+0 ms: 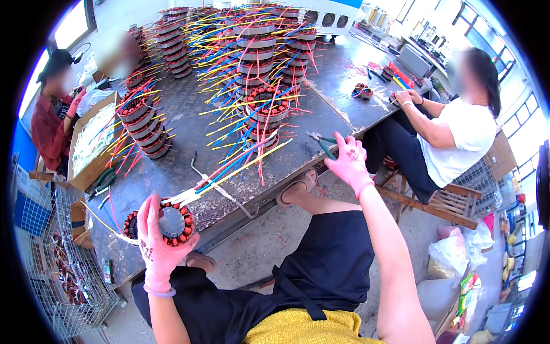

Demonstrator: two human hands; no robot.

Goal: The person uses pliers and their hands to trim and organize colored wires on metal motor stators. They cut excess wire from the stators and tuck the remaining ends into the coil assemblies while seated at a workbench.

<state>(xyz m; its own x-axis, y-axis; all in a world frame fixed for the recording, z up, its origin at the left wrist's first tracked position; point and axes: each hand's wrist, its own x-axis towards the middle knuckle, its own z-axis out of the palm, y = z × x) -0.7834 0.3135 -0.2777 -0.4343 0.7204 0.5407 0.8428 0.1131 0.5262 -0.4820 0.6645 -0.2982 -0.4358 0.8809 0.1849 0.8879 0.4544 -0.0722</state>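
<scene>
My left hand (159, 243), in a pink glove, grips a motor stator (186, 221), a ring of reddish copper coils, at the near left of the table. From its top a bundle of red, blue, yellow and white wires (229, 172) runs up and to the right. Gloved in pink too, my right hand (350, 160) is closed around the green handles of a pair of wire cutters (323, 142) beyond the table's front edge. The cutters' jaws point left and are apart from the stator and its wires.
Tall stator stacks (255, 63) with coloured leads crowd the dark table (189, 135). A leaning stack (143, 123), a second pair of pliers (104, 180) and a bent metal hook (200, 169) lie nearer. Co-workers sit left (54, 126) and right (452, 120). A wire basket (74, 275) stands lower left.
</scene>
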